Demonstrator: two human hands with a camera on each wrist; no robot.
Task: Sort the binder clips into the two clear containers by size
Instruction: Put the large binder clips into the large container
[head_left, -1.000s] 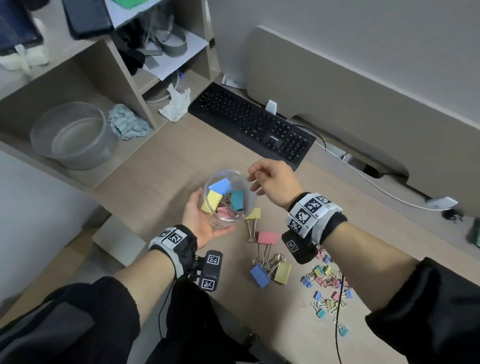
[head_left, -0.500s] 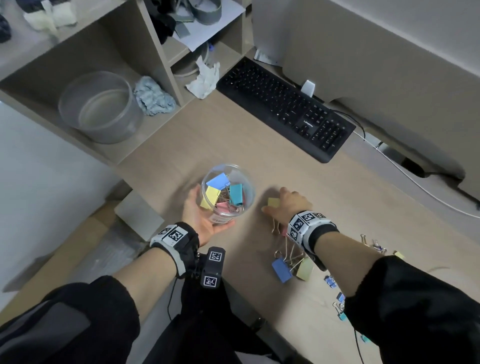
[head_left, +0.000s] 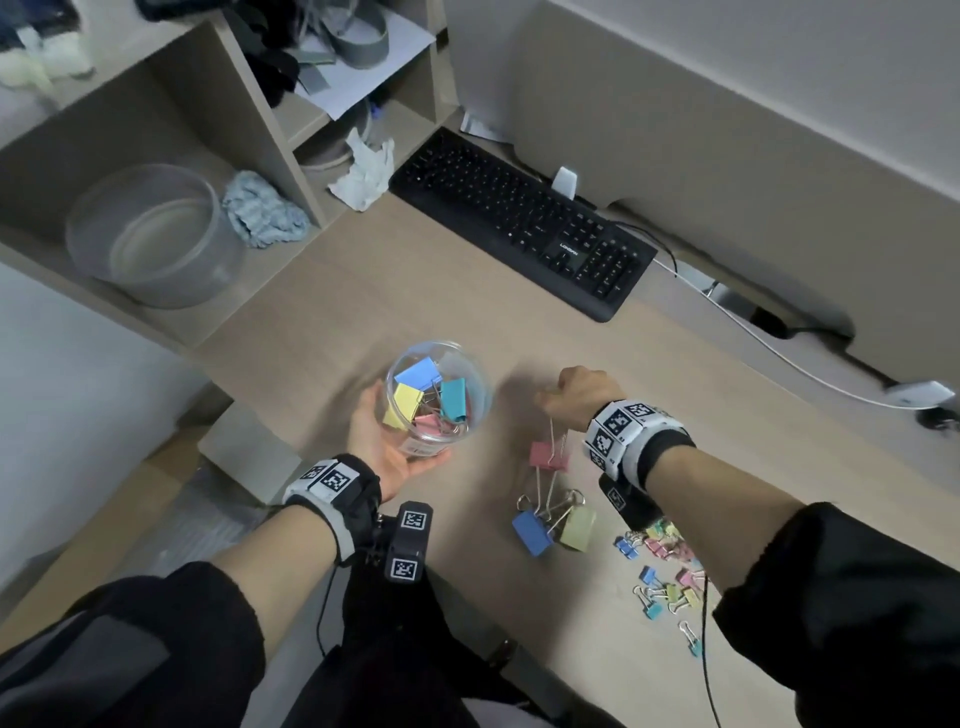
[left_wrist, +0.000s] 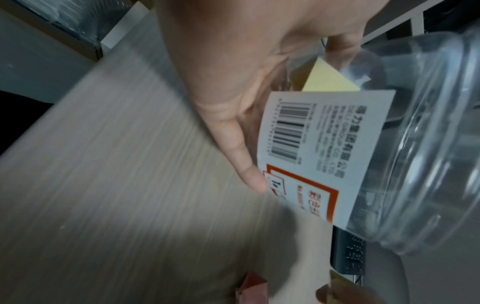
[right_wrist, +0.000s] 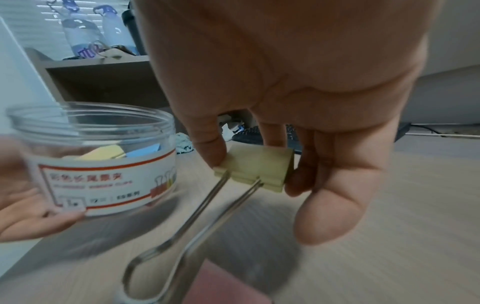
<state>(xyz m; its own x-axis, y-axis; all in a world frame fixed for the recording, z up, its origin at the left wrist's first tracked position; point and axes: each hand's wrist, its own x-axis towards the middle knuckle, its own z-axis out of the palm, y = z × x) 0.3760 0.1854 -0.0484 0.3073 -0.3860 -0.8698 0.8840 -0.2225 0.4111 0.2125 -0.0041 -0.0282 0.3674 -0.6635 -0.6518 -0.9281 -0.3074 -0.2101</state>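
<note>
My left hand (head_left: 376, 441) holds a clear labelled jar (head_left: 439, 397) just above the desk; it contains several large blue, yellow, teal and pink binder clips. To its right, my right hand (head_left: 561, 402) pinches a large yellow clip (right_wrist: 257, 166) by its body, with the wire handles (head_left: 553, 434) hanging down. Below that hand lie a large pink clip (head_left: 548, 457), a blue one (head_left: 532, 532) and a yellow-green one (head_left: 577, 527). A scatter of small clips (head_left: 665, 566) lies near the front right. The jar's label (left_wrist: 311, 144) faces the left wrist view.
A bigger clear tub (head_left: 150, 239) stands empty on the low shelf at left, beside a blue cloth (head_left: 265, 213). A black keyboard (head_left: 519, 223) lies at the back of the desk, with a white cable (head_left: 779, 353) to its right. The desk edge (head_left: 467, 597) runs close to me.
My right hand came down from above the jar onto the yellow clip beside it, pinched it and raised it off the desk. The left hand kept holding the jar.
</note>
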